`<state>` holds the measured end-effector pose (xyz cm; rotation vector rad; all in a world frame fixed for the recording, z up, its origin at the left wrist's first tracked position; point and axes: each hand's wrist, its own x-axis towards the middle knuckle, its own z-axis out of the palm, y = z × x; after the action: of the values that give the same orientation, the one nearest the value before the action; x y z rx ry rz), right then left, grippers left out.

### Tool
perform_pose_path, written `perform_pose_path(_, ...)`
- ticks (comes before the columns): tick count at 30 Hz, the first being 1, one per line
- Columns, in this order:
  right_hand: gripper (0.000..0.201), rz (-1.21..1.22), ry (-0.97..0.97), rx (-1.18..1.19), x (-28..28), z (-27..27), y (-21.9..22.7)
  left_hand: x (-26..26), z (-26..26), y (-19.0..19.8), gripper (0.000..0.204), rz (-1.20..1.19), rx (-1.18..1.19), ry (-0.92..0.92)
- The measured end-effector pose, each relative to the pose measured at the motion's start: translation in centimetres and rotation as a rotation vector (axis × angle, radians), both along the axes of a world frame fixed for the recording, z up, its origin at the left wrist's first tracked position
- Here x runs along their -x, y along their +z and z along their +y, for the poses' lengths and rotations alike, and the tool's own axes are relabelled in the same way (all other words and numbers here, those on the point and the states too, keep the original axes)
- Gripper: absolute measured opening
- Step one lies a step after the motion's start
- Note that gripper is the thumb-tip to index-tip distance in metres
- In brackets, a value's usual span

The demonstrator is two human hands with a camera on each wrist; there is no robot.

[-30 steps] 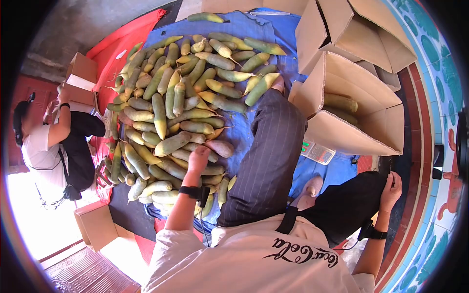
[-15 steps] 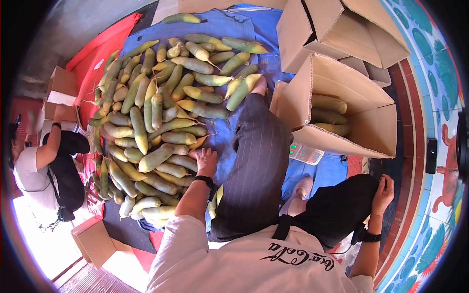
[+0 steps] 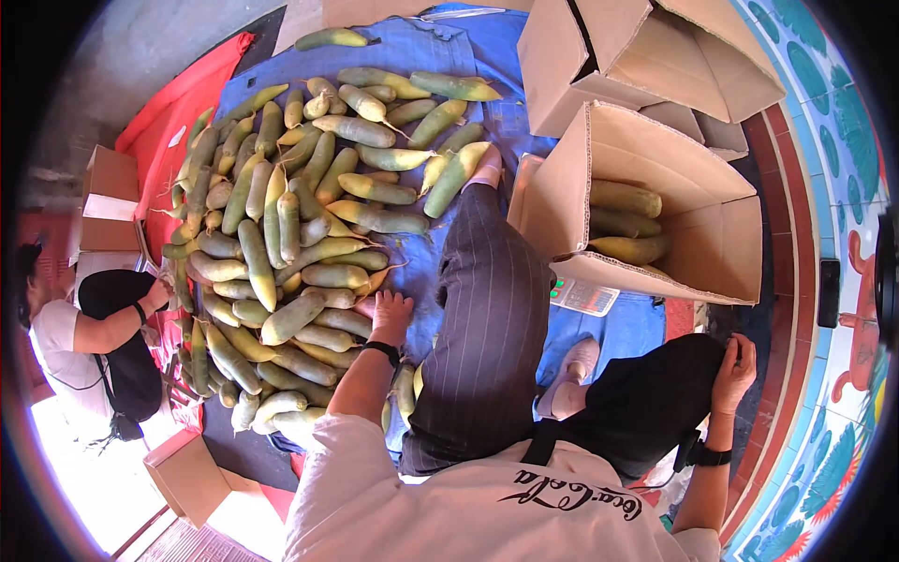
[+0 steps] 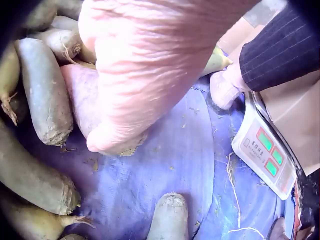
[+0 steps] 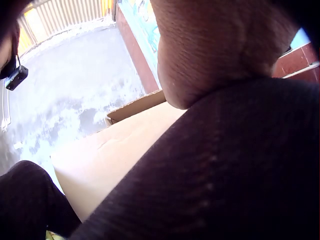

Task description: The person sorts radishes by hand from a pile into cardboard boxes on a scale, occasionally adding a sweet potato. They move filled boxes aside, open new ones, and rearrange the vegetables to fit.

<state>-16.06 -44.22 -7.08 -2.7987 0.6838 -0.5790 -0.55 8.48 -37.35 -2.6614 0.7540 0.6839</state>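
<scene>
My left hand is at the right edge of a heap of green radishes, over a pinkish radish. In the left wrist view the hand covers much of that pinkish radish, its thumb curled down along the near end. The radish lies on the blue cloth; most of the fingers are hidden. My right hand rests on the dark trouser knee, fingers loosely bent and holding nothing. Only part of this hand shows in the right wrist view, against the dark cloth.
An open cardboard box with several radishes inside stands to the right, near a scale with green displays. More boxes are behind. A foot stands beside the heap. Another person sits at the left.
My left hand has moved from the heap to the pinkish radish at its edge. The head view has shifted. The other person's raised arm has come down. My right hand stays on the knee.
</scene>
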Motion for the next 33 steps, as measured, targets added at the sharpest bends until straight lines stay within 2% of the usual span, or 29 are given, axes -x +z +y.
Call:
perform_pose_path(1, 0.009, -0.013, 0.014, 0.015, 0.1, 0.0, 0.0, 0.0, 0.3, -0.1, 0.026, -0.001, -0.002, -0.001)
perform_pose_path(3, 0.009, -0.017, 0.009, 0.010, 0.2, 0.1, 0.0, -0.2, 0.7, 0.1, 0.044, -0.006, 0.068, 0.012)
perform_pose_path(4, 0.009, -0.020, 0.006, 0.008, 0.2, 0.1, 0.0, -0.8, 0.5, 1.4, 0.044, -0.014, 0.066, 0.012)
perform_pose_path(6, 0.009, -0.025, 0.002, -0.004, 0.3, 0.0, 0.0, -2.2, 0.5, 4.7, 0.057, 0.056, 0.312, 0.351)
perform_pose_path(7, 0.009, -0.023, -0.001, -0.012, 0.3, 0.1, 0.0, -2.5, 0.7, 6.0, 0.057, 0.047, 0.308, 0.347)
perform_pose_path(9, 0.009, -0.055, 0.011, -0.009, 0.3, 0.3, 0.1, -2.9, 1.2, 7.8, 0.074, 0.025, 0.799, 1.014)
perform_pose_path(10, 0.009, -0.079, 0.027, 0.000, 0.2, 0.4, 0.1, -2.5, 1.8, 7.3, 0.076, -0.101, 0.956, 1.123)
perform_pose_path(11, 0.009, -0.089, 0.019, -0.003, 0.2, 0.5, 0.1, -2.0, 2.3, 6.8, 0.072, -0.115, 1.200, 1.264)
perform_pose_path(13, 0.009, -0.085, 0.050, 0.015, 0.3, 0.4, 0.2, -1.7, 1.6, 11.5, 0.072, 0.024, 1.625, 1.586)
perform_pose_path(15, 0.009, -0.103, 0.084, 0.021, 0.2, 0.2, 0.0, -1.3, 1.4, 16.8, 0.069, 0.011, 1.758, 1.651)
perform_pose_path(17, 0.009, -0.125, 0.117, 0.033, 0.0, 0.1, 0.4, -1.0, 2.6, 19.9, 0.065, 0.104, 2.027, 1.393)
perform_pose_path(19, 0.008, -0.163, 0.160, -0.069, -0.8, 1.2, 1.3, -0.9, 2.7, 24.4, 0.064, 0.219, 2.150, 1.257)
perform_pose_path(21, 0.011, -0.181, 0.148, -0.119, -1.8, 3.5, 2.9, -0.3, 1.8, 28.6, 0.068, 0.233, 2.206, 1.178)
perform_pose_path(23, 0.015, -0.268, 0.176, -0.631, -2.8, 6.7, 4.8, 0.6, 0.6, 31.6, 0.076, 0.247, 2.197, 1.180)
perform_pose_path(25, 0.022, -0.189, 0.304, -0.671, -3.2, 9.8, 7.0, 1.6, -1.3, 33.3, 0.081, 0.277, 2.111, 1.087)
perform_pose_path(27, 0.031, -0.093, 0.502, -0.717, -3.5, 12.9, 8.7, 2.7, -4.5, 35.3, 0.088, 0.456, 2.032, 0.983)
perform_pose_path(29, 0.041, -0.033, 0.641, -0.954, -3.8, 15.4, 9.2, 3.3, -7.7, 36.6, 0.088, 0.534, 1.902, 0.795)
perform_pose_path(31, 0.051, 0.078, 0.635, -1.353, -3.5, 17.2, 9.4, 3.6, -9.9, 36.3, 0.084, 0.672, 1.816, 0.665)
perform_pose_path(32, 0.057, 0.182, 0.710, -1.271, -3.6, 16.9, 9.2, 4.0, -11.0, 36.4, 0.081, 0.781, 1.836, 0.673)
perform_pose_path(33, 0.055, 0.180, 0.771, -1.122, -3.6, 16.7, 8.4, 4.4, -11.9, 36.2, 0.075, 0.875, 1.875, 0.642)
